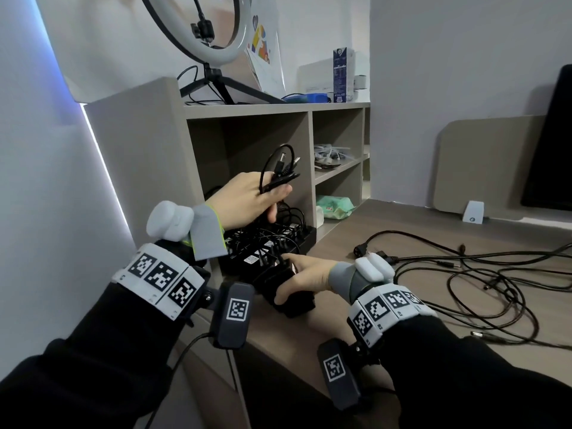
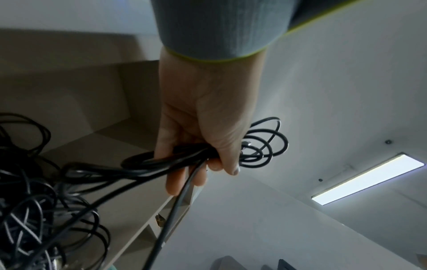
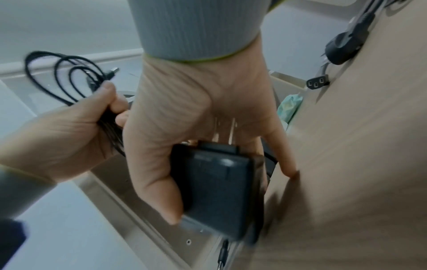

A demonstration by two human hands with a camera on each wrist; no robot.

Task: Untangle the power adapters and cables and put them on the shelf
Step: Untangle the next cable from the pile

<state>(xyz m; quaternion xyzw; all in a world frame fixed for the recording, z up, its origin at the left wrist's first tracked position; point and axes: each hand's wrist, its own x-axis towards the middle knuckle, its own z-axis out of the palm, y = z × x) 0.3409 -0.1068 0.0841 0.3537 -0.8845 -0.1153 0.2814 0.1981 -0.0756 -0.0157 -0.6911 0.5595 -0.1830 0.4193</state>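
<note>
My left hand (image 1: 247, 196) is raised in front of the shelf's big left compartment (image 1: 247, 144) and grips a looped bundle of thin black cables (image 1: 278, 171); the loops (image 2: 261, 144) stick out past my fingers, and strands run down to a heap of cables (image 2: 34, 201). My right hand (image 1: 303, 277) grips a black power adapter (image 3: 219, 190) at the desk's left edge, thumb on one side and fingers on the other. Several black adapters with white labels (image 1: 263, 249) lie packed in the bottom of that compartment.
Loose black power cords and plugs (image 1: 464, 274) sprawl over the wooden desk (image 1: 402, 236) to my right. White cables (image 1: 331, 153) lie on a small right shelf, a green packet (image 1: 334, 205) below. A ring light on a tripod (image 1: 213, 57) and boxes stand on top.
</note>
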